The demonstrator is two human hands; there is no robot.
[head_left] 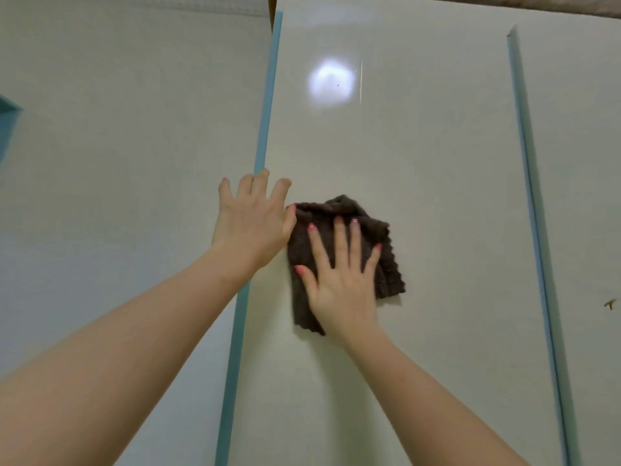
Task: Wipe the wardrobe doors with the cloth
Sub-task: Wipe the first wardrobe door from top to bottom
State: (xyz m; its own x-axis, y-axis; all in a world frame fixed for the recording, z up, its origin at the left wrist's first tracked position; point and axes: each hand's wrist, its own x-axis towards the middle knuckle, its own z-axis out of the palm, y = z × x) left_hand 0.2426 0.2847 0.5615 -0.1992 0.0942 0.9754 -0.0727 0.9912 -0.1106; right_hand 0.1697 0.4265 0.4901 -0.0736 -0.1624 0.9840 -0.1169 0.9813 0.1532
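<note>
Light: soft, even, fairly bright indoor.
Glare: round white hotspot high on the glossy middle door point(386, 146).
Shadows: faint, under the cloth point(349, 230), lower right.
Blur: slight overall softness.
Distortion: door edges lean and bow toward frame sides.

Wide open door panel point(420, 163) above and right of the cloth point(339, 216), only the left hand point(250, 223) crowding its left edge.
</note>
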